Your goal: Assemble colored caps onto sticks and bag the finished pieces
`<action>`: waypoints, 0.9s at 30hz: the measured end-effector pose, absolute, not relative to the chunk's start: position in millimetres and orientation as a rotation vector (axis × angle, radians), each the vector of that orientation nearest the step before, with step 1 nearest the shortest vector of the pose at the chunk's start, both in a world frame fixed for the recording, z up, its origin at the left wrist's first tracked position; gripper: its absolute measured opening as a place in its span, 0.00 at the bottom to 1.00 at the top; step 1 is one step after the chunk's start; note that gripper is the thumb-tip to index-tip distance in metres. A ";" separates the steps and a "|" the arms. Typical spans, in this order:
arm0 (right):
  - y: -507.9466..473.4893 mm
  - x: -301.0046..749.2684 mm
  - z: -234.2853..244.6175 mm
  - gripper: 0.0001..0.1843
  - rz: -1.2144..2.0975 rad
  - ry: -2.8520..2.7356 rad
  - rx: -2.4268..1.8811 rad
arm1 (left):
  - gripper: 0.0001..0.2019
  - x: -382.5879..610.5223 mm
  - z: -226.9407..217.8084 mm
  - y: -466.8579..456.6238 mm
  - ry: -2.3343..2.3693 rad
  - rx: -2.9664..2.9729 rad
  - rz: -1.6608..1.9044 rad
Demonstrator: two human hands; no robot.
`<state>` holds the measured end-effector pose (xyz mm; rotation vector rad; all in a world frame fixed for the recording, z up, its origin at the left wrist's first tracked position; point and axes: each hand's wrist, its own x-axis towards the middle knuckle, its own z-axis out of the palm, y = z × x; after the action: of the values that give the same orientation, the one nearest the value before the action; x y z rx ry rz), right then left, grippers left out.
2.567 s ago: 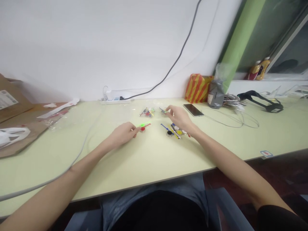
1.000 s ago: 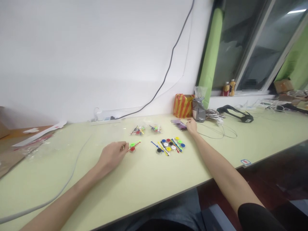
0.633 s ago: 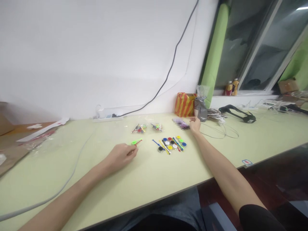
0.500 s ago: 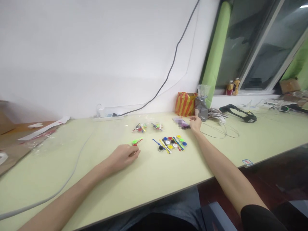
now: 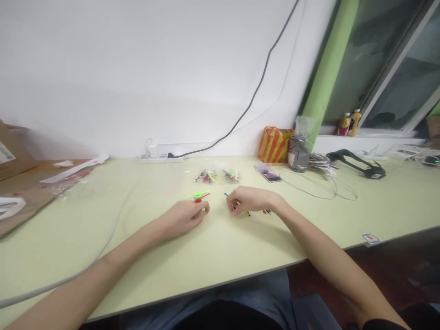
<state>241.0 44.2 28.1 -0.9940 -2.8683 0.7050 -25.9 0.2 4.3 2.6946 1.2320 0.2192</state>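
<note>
At the far left of the counter (image 5: 154, 275), a brown cardboard sheet (image 5: 30, 204) lies under a white strap-like piece, and a grey cable (image 5: 108, 233) runs across the surface. Behind it sits a white power strip (image 5: 161, 160). My left hand (image 5: 184, 217) is loosely curled, its fingertips (image 5: 206, 210) at a small red-and-green piece (image 5: 201, 196), a round red disc with thin green and red sticks. I can't tell whether they are pinching it or only resting beside it. Two small clear bags (image 5: 206, 175) of coloured bits lie beyond it, near the back. My right hand (image 5: 247, 200) is curled down over a cluster of coloured sticks and discs (image 5: 248, 213), hiding most of it, with only a blue tip and some yellow and red ends showing; I can't tell whether it is gripping anything. These pieces look thin and light, so I'd judge that slow fingertip contact, with my palms kept high, is the safest way to avoid scattering them. Further right are a phone (image 5: 271, 177), a striped bag (image 5: 275, 145) and a grey pouch (image 5: 298, 156).
</note>
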 end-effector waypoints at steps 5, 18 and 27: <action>25.8 216.7 20.4 0.06 0.584 -2.854 -0.900 | 0.14 -24.5 7.0 -1.8 1.223 2.689 0.210; 35.0 230.1 23.1 0.07 0.705 -2.735 -0.991 | 0.14 -26.3 3.2 1.3 1.221 2.697 0.213; 57.2 258.3 30.1 0.04 0.505 -2.679 -1.097 | 0.22 -23.6 7.3 -3.9 1.249 2.646 0.267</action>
<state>258.3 57.2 30.1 -1.0974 -2.6787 0.5046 -23.6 -3.9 7.3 2.6464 1.2487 0.2666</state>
